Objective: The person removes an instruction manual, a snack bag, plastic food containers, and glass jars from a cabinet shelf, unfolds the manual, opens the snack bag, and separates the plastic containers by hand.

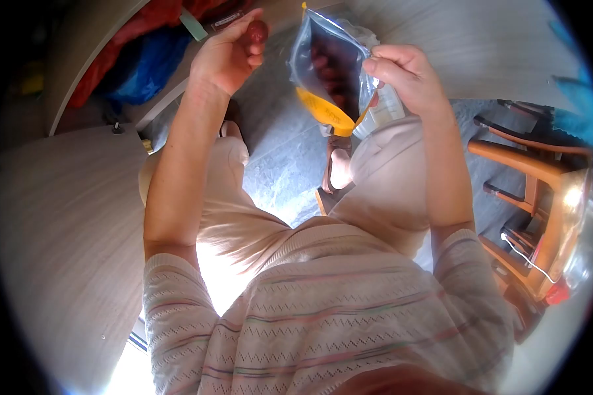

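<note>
My left hand (pixel 225 62) is raised at the upper left, its fingers closed around a dried red date (pixel 257 31), dark red and wrinkled. At the upper right, my right hand (pixel 408 76) pinches the rim of a silver and yellow pouch (pixel 329 112). The pouch hangs tilted with its mouth open towards me. Inside it lie several dark red dates (pixel 327 62), partly in shadow. A gap separates the left hand from the pouch.
An open cabinet at the upper left holds red bags (pixel 122 49) and a blue plastic bag (pixel 145 69). Its wooden door (pixel 59 243) stands at my left. Wooden chair frames (pixel 520 161) are at the right, with a white cable (pixel 527 257). Grey floor (pixel 277 151) shows between my legs.
</note>
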Available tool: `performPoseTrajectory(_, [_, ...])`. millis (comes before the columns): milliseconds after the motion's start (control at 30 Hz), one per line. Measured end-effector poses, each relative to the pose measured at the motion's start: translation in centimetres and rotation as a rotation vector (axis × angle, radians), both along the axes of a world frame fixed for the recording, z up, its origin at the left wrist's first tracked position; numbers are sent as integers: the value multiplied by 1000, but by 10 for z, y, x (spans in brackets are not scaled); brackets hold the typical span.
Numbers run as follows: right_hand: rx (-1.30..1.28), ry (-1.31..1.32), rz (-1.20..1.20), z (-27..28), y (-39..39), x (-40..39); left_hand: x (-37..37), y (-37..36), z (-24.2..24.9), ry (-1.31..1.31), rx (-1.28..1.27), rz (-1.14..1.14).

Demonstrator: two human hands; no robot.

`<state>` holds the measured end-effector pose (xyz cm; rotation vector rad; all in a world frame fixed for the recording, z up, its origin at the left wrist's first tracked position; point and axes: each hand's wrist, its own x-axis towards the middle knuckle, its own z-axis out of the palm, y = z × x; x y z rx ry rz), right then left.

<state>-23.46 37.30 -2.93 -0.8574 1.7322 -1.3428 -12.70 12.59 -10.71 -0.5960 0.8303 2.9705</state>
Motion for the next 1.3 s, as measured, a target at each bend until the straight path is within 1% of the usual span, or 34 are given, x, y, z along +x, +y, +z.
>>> performPoseTrajectory(100, [-35, -24, 21, 2, -1, 1, -4, 20, 17, -90, -26, 94])
performPoseTrajectory(200, [-76, -68, 58, 1, -1, -1, -5, 24, 34, -90, -132, 52])
performPoseTrajectory(300, [-108, -100, 99, 1, 0, -2, -5, 12, 23, 166, -609, -243])
performPoseTrajectory(333, [-117, -109, 112, 2, 1, -3, -5, 19, 29, 109, -805, -279])
performPoseTrajectory(367, [-104, -98, 139, 3, 1, -4, -7, 21, 31, 103, -929, -354])
performPoseTrajectory(433, [-78, -79, 194, 3, 4, -6, -13, 32, 23, 129, -996, -362])
performPoseTrajectory(533, [-43, 16, 198, -1, 13, -16, -17, 28, 28, 123, -1016, -450])
performPoseTrajectory(633, [-60, -9, 80, -9, 19, -25, -13, 30, 39, 306, -1082, -413])
performPoseTrajectory(667, [13, -43, 48, -9, 24, -29, -11, 32, 43, 313, -1100, -367])
performPoseTrajectory(733, [-104, -90, 33, -13, 25, -25, -7, 34, 47, 323, -1137, -269])
performPoseTrajectory(767, [-163, -113, 28, -14, 24, -22, -6, 34, 47, 302, -1110, -226])
performPoseTrajectory(800, [-217, -108, 191, -19, 26, -27, -4, 34, 47, 279, -1081, -183])
performPoseTrajectory(900, [90, 135, 106, -30, 22, -19, -1, 33, 52, 275, -980, -77])
performPoseTrajectory(933, [87, 68, 64, -30, 18, -15, -1, 31, 55, 286, -943, -50])
performPoseTrajectory(1033, [-27, 128, -71, -42, 10, -13, -2, 24, 50, 280, -866, 68])
performPoseTrajectory(1067, [54, 224, -89, -43, 9, -17, -2, 23, 50, 264, -844, 117])
performPoseTrajectory(1100, [31, 182, -127, -41, 12, -18, -1, 21, 49, 247, -821, 166])
performPoseTrajectory(1133, [5, 141, -161, -32, 13, -17, 4, 9, 50, 253, -765, 125])
performPoseTrajectory(1167, [-21, 99, -194, -25, 14, -18, 5, 5, 49, 277, -780, 155])
performPoseTrajectory(1200, [-82, 136, -158, -22, 15, -20, 6, 2, 49, 302, -795, 185])
performPoseTrajectory(1267, [-72, 123, -144, -20, 15, -19, 9, -1, 49, 300, -853, 227])
performPoseTrajectory(1300, [-66, 116, -139, -20, 15, -19, 10, 0, 50, 305, -852, 192])
